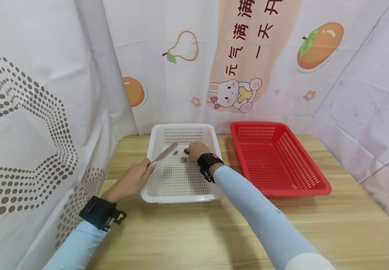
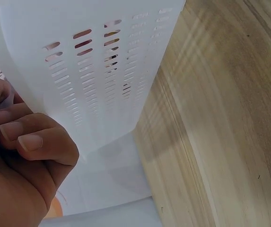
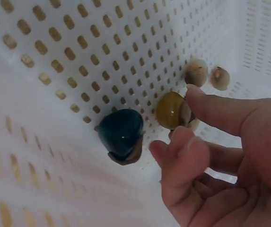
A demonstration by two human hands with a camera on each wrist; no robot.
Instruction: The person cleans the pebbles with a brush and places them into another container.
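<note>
My left hand holds the end of a mauve long-handled brush and is at the left rim of the white basket. The brush head reaches over the basket, bristles downward. In the left wrist view the fingers are curled beside the basket's outer wall. Inside the basket, my right hand pinches a glossy yellow-brown shell between thumb and finger. A dark teal shell lies close by, near the basket's wall. Two small pale brown shells rest beyond the fingertips.
A red basket stands right of the white one on the wooden table. Behind both hangs a white printed curtain. Another patterned cloth hangs along the left side. My right forearm passes close by the red basket's near left corner.
</note>
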